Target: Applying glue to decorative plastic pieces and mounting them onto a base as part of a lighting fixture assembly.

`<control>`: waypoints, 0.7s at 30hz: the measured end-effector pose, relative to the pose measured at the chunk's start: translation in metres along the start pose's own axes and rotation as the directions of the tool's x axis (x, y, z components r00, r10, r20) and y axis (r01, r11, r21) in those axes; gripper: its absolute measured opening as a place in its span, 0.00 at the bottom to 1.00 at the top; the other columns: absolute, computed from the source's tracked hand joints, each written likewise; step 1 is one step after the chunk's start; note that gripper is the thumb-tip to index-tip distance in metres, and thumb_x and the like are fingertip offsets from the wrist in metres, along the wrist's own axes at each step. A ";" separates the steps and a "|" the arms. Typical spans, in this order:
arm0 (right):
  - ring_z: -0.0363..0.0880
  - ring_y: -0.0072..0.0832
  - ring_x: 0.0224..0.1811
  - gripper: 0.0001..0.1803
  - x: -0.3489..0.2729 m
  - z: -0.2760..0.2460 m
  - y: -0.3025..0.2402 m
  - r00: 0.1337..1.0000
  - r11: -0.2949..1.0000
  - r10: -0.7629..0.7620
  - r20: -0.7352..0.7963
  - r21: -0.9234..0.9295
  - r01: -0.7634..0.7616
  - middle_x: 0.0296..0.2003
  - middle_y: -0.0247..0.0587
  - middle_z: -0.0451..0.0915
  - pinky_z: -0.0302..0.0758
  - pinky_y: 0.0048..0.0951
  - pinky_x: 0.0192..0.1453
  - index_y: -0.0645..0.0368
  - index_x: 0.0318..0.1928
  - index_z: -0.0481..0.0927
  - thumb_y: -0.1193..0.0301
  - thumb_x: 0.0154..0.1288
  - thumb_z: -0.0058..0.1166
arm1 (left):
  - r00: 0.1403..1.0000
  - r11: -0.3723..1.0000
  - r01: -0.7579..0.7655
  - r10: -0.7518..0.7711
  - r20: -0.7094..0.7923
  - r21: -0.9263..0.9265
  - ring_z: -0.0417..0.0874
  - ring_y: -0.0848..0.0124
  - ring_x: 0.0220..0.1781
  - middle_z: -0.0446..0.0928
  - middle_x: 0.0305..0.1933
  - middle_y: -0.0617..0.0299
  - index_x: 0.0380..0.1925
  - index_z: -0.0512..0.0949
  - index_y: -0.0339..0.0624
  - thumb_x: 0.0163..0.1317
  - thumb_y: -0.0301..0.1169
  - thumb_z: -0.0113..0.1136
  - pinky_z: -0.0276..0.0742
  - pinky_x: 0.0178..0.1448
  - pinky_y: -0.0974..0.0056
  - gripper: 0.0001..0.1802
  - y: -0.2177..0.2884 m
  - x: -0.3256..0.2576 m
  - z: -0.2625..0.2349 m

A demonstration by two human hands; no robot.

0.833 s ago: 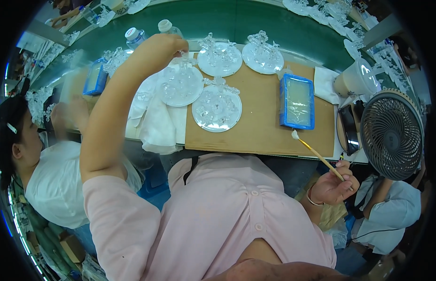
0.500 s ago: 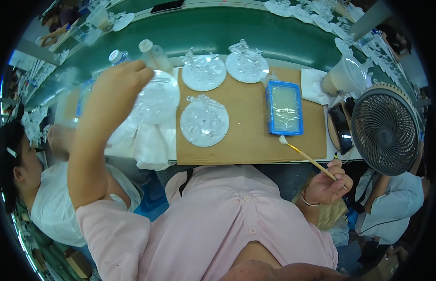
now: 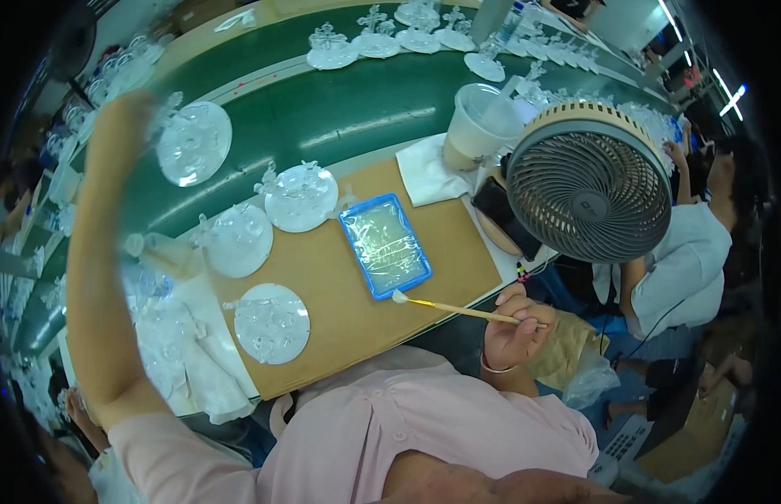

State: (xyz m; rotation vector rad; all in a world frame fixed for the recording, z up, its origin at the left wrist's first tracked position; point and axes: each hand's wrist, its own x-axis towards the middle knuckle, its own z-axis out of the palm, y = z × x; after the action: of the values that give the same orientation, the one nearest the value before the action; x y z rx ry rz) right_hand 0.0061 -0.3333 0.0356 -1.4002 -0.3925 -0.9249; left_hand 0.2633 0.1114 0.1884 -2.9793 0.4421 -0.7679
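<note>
Head view: the left hand (image 3: 122,126) is stretched far out to the left over the green conveyor belt (image 3: 340,118), touching the rim of a round clear glass ornament disc (image 3: 193,143); blur hides its grip. The right hand (image 3: 512,332) stays low beside the tan work board (image 3: 340,294), pinching a thin wooden brush (image 3: 458,309). The brush's long axis runs left to right, tip toward the blue tray (image 3: 385,245). Since the earlier frames, the left arm has swung further left, carrying the disc onto the belt.
</note>
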 end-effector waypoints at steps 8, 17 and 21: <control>0.66 0.23 0.18 0.12 0.012 -0.006 0.005 0.999 1.000 -0.010 -0.039 -0.008 0.010 0.18 0.42 0.74 0.70 0.32 0.41 0.59 0.38 0.67 0.63 0.74 0.43 | 0.980 0.978 0.179 -0.167 0.110 -0.107 0.78 0.48 0.51 0.79 0.47 0.44 0.46 0.78 0.40 0.57 0.23 0.54 0.73 0.54 0.52 0.15 -0.021 0.021 0.160; 0.64 0.24 0.16 0.12 0.037 -0.002 0.024 1.000 1.000 0.000 -0.024 -0.025 0.000 0.17 0.40 0.71 0.68 0.34 0.40 0.58 0.37 0.65 0.63 0.75 0.41 | 0.883 0.913 -0.061 0.238 0.404 -0.403 0.78 0.51 0.52 0.78 0.50 0.51 0.47 0.78 0.41 0.56 0.36 0.65 0.74 0.55 0.54 0.20 0.096 -0.007 0.042; 0.64 0.23 0.15 0.12 0.042 0.004 0.031 0.998 0.999 0.034 -0.047 -0.018 -0.035 0.18 0.41 0.72 0.69 0.33 0.40 0.58 0.38 0.66 0.62 0.74 0.42 | 0.782 0.878 -0.203 0.411 0.468 -0.433 0.80 0.52 0.44 0.79 0.45 0.53 0.41 0.80 0.42 0.54 0.37 0.66 0.76 0.48 0.53 0.16 0.131 -0.016 0.046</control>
State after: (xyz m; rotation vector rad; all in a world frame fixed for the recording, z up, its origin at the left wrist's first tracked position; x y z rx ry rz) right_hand 0.0560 -0.3459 0.0460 -1.3959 -0.3241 -0.9338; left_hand 0.2377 -0.0115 0.1275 -3.1012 1.0951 0.2429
